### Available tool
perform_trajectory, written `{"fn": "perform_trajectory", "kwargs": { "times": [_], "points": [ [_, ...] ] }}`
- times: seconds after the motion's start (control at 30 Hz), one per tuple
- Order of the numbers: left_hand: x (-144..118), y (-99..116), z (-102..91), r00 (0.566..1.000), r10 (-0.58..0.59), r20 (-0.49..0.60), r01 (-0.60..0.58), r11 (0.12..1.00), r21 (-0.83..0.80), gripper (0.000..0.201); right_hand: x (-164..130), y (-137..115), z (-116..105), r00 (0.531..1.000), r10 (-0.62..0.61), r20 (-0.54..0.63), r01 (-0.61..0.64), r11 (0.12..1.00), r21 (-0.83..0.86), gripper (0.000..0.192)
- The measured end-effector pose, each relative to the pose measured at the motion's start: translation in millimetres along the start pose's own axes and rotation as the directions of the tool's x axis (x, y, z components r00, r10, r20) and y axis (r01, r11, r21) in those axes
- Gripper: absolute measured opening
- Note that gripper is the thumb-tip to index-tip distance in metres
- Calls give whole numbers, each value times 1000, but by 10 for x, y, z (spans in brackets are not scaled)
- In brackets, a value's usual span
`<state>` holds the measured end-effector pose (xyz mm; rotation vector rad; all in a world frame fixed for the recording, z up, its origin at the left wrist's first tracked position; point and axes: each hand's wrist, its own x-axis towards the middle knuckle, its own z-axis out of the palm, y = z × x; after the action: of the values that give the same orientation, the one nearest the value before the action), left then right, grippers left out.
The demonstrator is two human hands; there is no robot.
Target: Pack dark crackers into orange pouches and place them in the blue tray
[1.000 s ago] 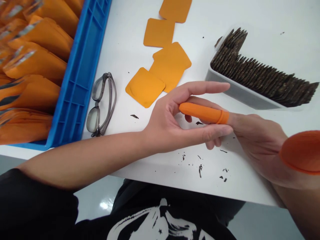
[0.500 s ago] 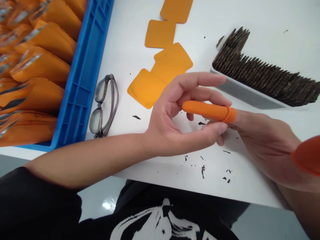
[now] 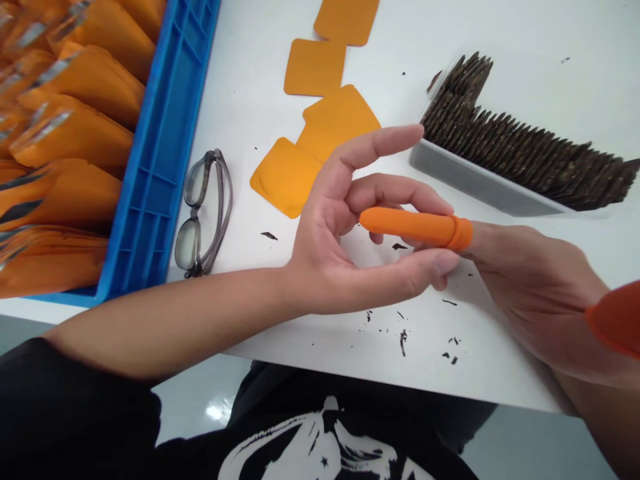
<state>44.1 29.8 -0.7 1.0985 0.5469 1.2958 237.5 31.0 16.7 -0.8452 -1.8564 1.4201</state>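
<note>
An orange finger cot (image 3: 410, 225) covers the outstretched index finger of my right hand (image 3: 540, 293). A second orange finger cot (image 3: 617, 320) sits on my right thumb, at the right edge. My left hand (image 3: 330, 253) curls around the first cot. Its thumb and middle finger pinch the rolled base of the cot, while the left index finger points away, lifted off. The other right fingers are mostly hidden beneath. Beyond my left hand lie several orange-yellow square cards or pouches (image 3: 340, 123), partly overlapping.
A blue crate (image 3: 153, 160) full of orange packets (image 3: 75, 130) stands at left. Folded eyeglasses (image 3: 195, 213) lie beside it. At right, a clear plastic box (image 3: 465, 177) holds thin dark brown pieces (image 3: 525, 147) in rows. Dark crumbs (image 3: 403, 341) dot the white table (image 3: 310, 340).
My left index finger has lifted away from the finger cot and straightened. Thumb and middle finger stay at the cot's base. The view has shifted slightly.
</note>
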Motion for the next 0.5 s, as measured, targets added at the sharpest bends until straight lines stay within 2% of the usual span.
{"fn": "perform_trajectory", "kwargs": {
  "times": [0.1, 0.27, 0.5],
  "points": [
    [-11, 22, -5, 999, 6, -41, -4, 999, 38, 56, 1, 21, -7, 999, -42, -34, 42, 999, -1, 40],
    [-10, 25, -17, 997, -53, 50, 54, 998, -19, 58, -4, 29, 7, 999, 33, -4, -32, 999, 27, 29],
    [-2, 5, -21, 996, -71, 45, 72, 997, -33, 57, 5, 15, 17, 1000, 11, -25, -11, 1000, 17, 32]
  ]
}}
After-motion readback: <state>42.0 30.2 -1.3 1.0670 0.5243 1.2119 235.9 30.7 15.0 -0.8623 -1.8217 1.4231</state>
